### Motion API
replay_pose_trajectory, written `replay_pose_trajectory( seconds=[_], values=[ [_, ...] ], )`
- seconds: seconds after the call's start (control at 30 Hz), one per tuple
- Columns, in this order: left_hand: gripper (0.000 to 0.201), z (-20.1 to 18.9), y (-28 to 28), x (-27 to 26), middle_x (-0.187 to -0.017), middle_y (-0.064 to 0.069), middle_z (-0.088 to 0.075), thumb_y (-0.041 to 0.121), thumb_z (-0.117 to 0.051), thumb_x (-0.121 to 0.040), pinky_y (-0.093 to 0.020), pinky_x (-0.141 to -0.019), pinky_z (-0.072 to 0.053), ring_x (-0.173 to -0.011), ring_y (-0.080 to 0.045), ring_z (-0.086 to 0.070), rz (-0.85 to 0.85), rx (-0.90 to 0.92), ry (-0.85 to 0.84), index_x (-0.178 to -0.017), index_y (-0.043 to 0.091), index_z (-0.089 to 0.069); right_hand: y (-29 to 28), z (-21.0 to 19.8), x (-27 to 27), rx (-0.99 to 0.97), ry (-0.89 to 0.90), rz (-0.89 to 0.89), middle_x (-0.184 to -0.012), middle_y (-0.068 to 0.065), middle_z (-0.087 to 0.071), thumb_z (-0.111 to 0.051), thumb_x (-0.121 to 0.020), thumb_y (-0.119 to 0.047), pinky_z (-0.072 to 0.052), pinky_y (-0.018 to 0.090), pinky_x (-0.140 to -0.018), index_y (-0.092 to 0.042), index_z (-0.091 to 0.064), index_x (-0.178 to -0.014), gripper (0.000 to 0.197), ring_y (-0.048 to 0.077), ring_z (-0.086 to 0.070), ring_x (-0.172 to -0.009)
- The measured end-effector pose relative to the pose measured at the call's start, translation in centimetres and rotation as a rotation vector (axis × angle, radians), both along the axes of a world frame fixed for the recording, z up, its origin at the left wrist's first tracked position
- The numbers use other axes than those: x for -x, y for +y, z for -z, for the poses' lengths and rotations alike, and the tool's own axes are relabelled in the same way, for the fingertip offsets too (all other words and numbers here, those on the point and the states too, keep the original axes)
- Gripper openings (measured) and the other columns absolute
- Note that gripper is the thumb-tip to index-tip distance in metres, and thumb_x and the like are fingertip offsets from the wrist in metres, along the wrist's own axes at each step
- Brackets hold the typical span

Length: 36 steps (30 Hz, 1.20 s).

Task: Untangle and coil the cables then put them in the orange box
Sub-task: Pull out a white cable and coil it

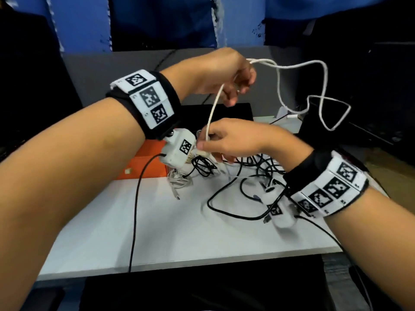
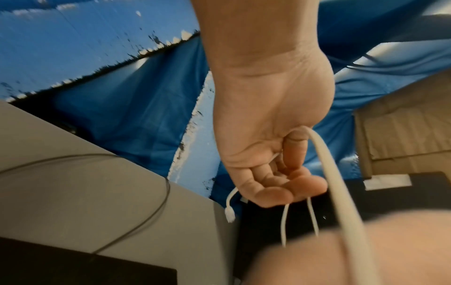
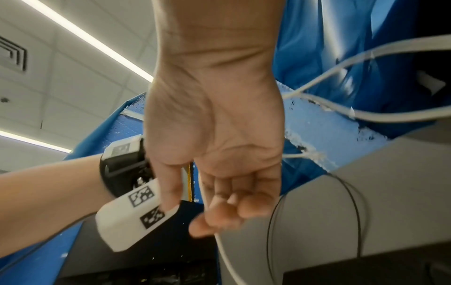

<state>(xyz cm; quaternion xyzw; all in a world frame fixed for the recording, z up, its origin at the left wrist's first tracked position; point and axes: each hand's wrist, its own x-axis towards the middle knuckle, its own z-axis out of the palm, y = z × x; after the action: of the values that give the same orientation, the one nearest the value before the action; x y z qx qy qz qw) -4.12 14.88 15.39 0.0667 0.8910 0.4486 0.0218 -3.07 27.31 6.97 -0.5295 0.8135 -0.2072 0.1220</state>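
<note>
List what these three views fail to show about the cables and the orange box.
- Orange box, head view: the left forearm and wrist camera cover most of it; its contents are hidden.
- Black cables, head view: the right hand hides part of the tangle.
- White cable: its lower end vanishes behind the right hand.

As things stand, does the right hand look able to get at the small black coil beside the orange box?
Probably, but not freely. The black coil lies uncovered just below the right hand, next to the orange box. That hand is pinching the white cable, which the left hand also holds, so it would need to let go.
</note>
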Motion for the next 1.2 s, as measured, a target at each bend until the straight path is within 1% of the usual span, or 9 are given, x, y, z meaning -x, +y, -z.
replay_pose_trajectory(
  seconds=[0.17, 0.23, 0.33, 0.43, 0.53, 0.77, 0.93, 1.03, 1.2],
  values=[
    [0.039, -0.5, 0.9, -0.4, -0.122, -0.004, -0.068, 0.053, -0.05, -0.102, -0.04, -0.081, -0.06, -0.084, -0.026, -0.072, -0.046, 0.07, 0.159, -0.122, 0.021, -0.059, 0.3, -0.9, 1.0, 0.424, -0.241, 0.094, -0.065, 0.005, -0.068, -0.044, -0.11, -0.021, -0.045, 0.029, -0.052, -0.007, -0.062, -0.089, 0.031, 0.018, -0.058, -0.048],
    [0.05, -0.3, 0.2, -1.5, -0.111, -0.006, -0.071, 0.056, -0.048, -0.102, -0.037, -0.075, -0.059, -0.08, -0.023, -0.069, -0.075, -0.055, 0.194, -0.128, 0.016, -0.061, 1.0, -2.2, 1.7, 0.595, -0.322, 0.115, -0.064, 0.004, -0.069, -0.042, -0.111, -0.021, -0.043, 0.028, -0.051, -0.007, -0.061, -0.092, 0.03, 0.017, -0.058, -0.047],
    [0.057, 1.4, -0.4, -3.7, -0.079, -0.026, -0.058, 0.056, -0.042, -0.104, -0.037, -0.069, -0.053, -0.07, -0.035, -0.065, 0.049, -0.233, 0.121, -0.086, 0.005, -0.059, 1.9, -3.6, 2.3, 0.806, -0.42, 0.128, -0.069, 0.005, -0.07, -0.04, -0.111, -0.022, -0.042, 0.029, -0.05, -0.008, -0.059, -0.094, 0.029, 0.017, -0.058, -0.049],
    [0.045, 4.3, -1.0, -6.0, -0.083, -0.013, -0.07, 0.051, -0.045, -0.103, -0.038, -0.081, -0.054, -0.085, -0.033, -0.07, 0.063, -0.182, 0.128, -0.089, 0.012, -0.064, 2.8, -4.6, 2.2, 0.99, -0.523, 0.149, -0.074, 0.004, -0.071, -0.04, -0.112, -0.026, -0.044, 0.028, -0.052, -0.008, -0.059, -0.103, 0.027, 0.017, -0.057, -0.054],
    [0.031, 6.7, -2.6, -8.2, -0.062, 0.002, -0.052, 0.033, -0.049, -0.107, -0.032, -0.069, -0.051, -0.06, -0.019, -0.054, 0.022, -0.225, 0.199, -0.094, 0.01, -0.065, 3.5, -4.9, 2.4, 1.125, -0.588, 0.196, -0.077, 0.002, -0.072, -0.038, -0.112, -0.029, -0.044, 0.025, -0.053, -0.01, -0.059, -0.105, 0.029, 0.016, -0.057, -0.055],
    [0.035, 10.1, -4.9, -11.9, -0.064, -0.001, -0.049, 0.032, -0.043, -0.11, -0.036, -0.066, -0.055, -0.061, -0.023, -0.058, -0.24, -0.487, 0.23, -0.086, 0.012, -0.058, 3.5, -2.2, -0.2, 0.556, -0.184, 0.361, -0.062, 0.005, -0.069, -0.052, -0.105, -0.042, -0.046, 0.029, -0.053, -0.012, -0.072, -0.088, 0.04, 0.016, -0.061, -0.05],
    [0.034, 11.3, -4.4, -13.6, -0.061, -0.006, -0.05, 0.036, -0.05, -0.107, -0.056, -0.063, -0.049, -0.055, -0.028, -0.059, -0.235, -0.2, 0.263, -0.084, 0.017, -0.065, 2.1, 0.1, -4.5, 0.579, 0.671, 0.157, -0.119, -0.002, -0.063, -0.049, -0.101, -0.035, -0.04, 0.04, -0.1, -0.022, -0.066, -0.124, 0.031, 0.022, -0.054, -0.116],
    [0.036, 11.4, -3.7, -14.3, -0.059, -0.001, -0.029, 0.036, -0.053, -0.106, -0.03, -0.05, -0.029, -0.051, -0.017, -0.026, -0.241, -0.231, 0.255, -0.082, 0.011, -0.065, 1.6, 1.2, -3.3, 0.422, 0.598, 0.13, -0.115, -0.003, -0.067, -0.039, -0.104, -0.037, -0.041, 0.045, -0.101, -0.025, -0.064, -0.129, 0.037, 0.025, -0.057, -0.114],
    [0.04, 10.7, -4.6, -15.0, -0.057, 0.005, -0.026, 0.038, -0.046, -0.106, -0.026, -0.047, -0.014, -0.051, -0.011, -0.014, -0.257, -0.608, 0.01, -0.074, 0.016, -0.053, 2.8, 2.1, -1.6, 0.461, 0.424, 0.172, -0.093, -0.01, -0.067, -0.043, -0.108, -0.041, -0.051, 0.044, -0.081, -0.028, -0.066, -0.107, 0.026, 0.014, -0.062, -0.09]
  ],
)
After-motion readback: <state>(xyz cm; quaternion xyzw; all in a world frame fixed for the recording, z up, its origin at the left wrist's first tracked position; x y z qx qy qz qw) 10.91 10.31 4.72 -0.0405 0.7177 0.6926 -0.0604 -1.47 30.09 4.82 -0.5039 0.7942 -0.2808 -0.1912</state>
